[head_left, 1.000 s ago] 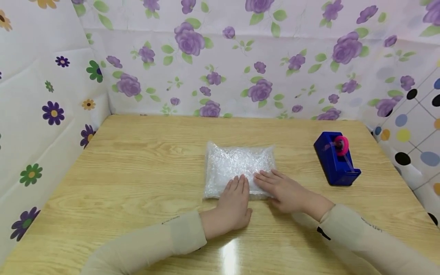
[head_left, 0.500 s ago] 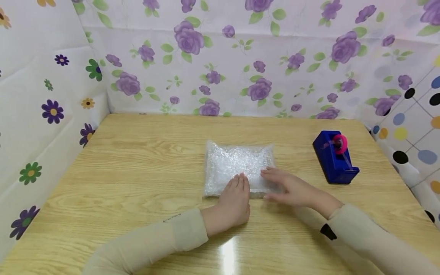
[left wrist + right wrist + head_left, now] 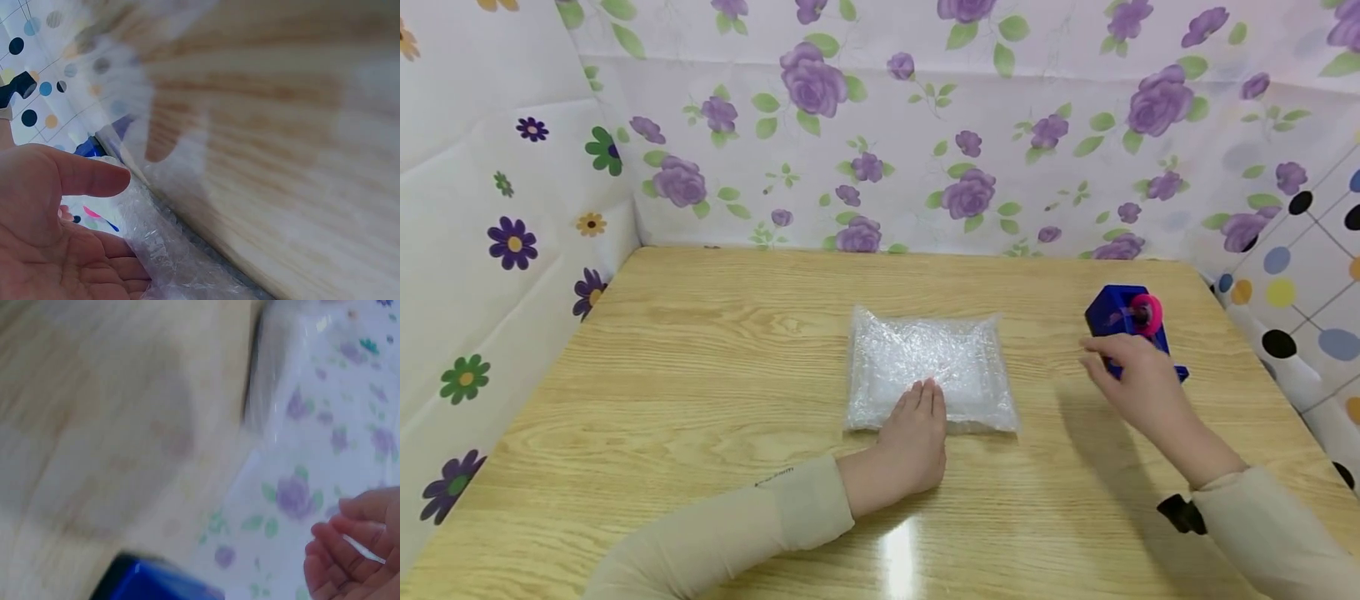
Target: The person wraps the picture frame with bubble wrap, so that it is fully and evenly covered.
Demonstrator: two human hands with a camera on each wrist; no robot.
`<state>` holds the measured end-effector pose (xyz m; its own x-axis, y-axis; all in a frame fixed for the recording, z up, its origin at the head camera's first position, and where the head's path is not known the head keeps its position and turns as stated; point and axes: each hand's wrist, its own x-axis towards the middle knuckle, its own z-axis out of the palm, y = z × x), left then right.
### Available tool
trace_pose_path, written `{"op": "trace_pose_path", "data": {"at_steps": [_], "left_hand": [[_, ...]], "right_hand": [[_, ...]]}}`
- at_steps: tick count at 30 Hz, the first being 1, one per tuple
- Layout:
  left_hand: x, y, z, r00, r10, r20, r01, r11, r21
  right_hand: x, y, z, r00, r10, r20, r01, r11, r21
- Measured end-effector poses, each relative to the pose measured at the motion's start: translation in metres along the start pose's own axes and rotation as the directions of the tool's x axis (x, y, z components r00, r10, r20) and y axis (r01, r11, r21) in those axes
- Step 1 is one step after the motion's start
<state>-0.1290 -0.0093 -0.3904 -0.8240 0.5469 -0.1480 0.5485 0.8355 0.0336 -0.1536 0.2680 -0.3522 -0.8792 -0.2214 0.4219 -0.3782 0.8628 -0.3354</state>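
A flat bubble-wrapped packet [image 3: 925,354] lies on the wooden table, crinkled and see-through at its edges. On its near edge rests my left hand [image 3: 913,437], fingers straight and together; in the left wrist view its thumb stands apart from the bubble wrap [image 3: 181,262]. My right hand [image 3: 1142,383] is over at the right, raised above the table with its fingers loosely bent and nothing in them. It overlaps the blue tape dispenser [image 3: 1108,310] in the head view, hiding part of it. A pink-cored tape roll [image 3: 1146,315] sits in the dispenser.
The wood-grained table [image 3: 700,375] reaches back to a flowered cloth wall [image 3: 910,133]. Another flowered sheet [image 3: 497,292] borders the left side, and a dotted one [image 3: 1300,292] the right.
My right hand has lifted off the packet and moved right to the tape dispenser, uncovering the packet's right corner. My left hand has stayed on the packet.
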Motion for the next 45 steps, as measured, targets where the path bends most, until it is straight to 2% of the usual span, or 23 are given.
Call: {"op": "trace_pose_path", "data": {"at_steps": [2,4,7,9,13,16,20,23,26,32,40,45], "left_hand": [[-0.001,0.0,0.0,1.0,-0.005,0.004,0.005,1.0,-0.009],[-0.001,0.0,-0.001,1.0,-0.006,0.011,0.007,1.0,-0.014],[-0.001,0.0,0.0,1.0,-0.01,0.021,0.011,1.0,-0.024],[-0.001,0.0,0.0,1.0,-0.007,0.015,0.007,1.0,-0.011],[-0.002,0.0,0.001,1.0,0.01,-0.021,-0.01,0.999,0.031],[-0.002,0.0,0.002,0.999,0.025,-0.047,-0.022,0.998,0.059],[-0.001,-0.001,0.003,0.997,0.03,-0.065,-0.025,0.997,0.072],[-0.001,-0.001,0.003,0.997,0.029,-0.07,-0.023,0.997,0.076],[-0.002,-0.002,0.001,0.997,0.031,-0.072,-0.025,0.996,0.086],[-0.001,-0.002,0.0,0.997,0.026,-0.066,-0.02,0.996,0.087],[0.0,-0.001,0.001,0.999,-0.003,-0.051,0.008,0.995,0.096],[0.001,0.0,0.001,0.998,0.012,-0.058,-0.005,0.992,0.129]], "right_hand": [[0.001,0.008,-0.009,0.997,0.073,-0.002,-0.073,0.997,-0.016],[0.002,0.017,-0.018,0.985,0.17,0.006,-0.17,0.985,-0.024],[0.002,0.034,-0.027,0.944,0.326,0.056,-0.324,0.945,-0.048],[0.001,0.045,-0.031,0.911,0.405,0.077,-0.399,0.913,-0.081],[-0.002,0.065,-0.034,0.885,0.462,0.058,-0.453,0.883,-0.119],[-0.005,0.075,-0.034,0.865,0.496,0.076,-0.486,0.866,-0.119],[-0.005,0.083,-0.036,0.806,0.564,0.18,-0.55,0.826,-0.125],[-0.003,0.086,-0.037,0.775,0.588,0.233,-0.573,0.809,-0.134],[-0.002,0.087,-0.038,0.767,0.591,0.249,-0.576,0.806,-0.136],[0.001,0.089,-0.036,0.766,0.595,0.245,-0.584,0.802,-0.122],[0.004,0.084,-0.035,0.802,0.556,0.217,-0.54,0.831,-0.133],[0.006,0.08,-0.038,0.798,0.562,0.217,-0.548,0.827,-0.125]]}}
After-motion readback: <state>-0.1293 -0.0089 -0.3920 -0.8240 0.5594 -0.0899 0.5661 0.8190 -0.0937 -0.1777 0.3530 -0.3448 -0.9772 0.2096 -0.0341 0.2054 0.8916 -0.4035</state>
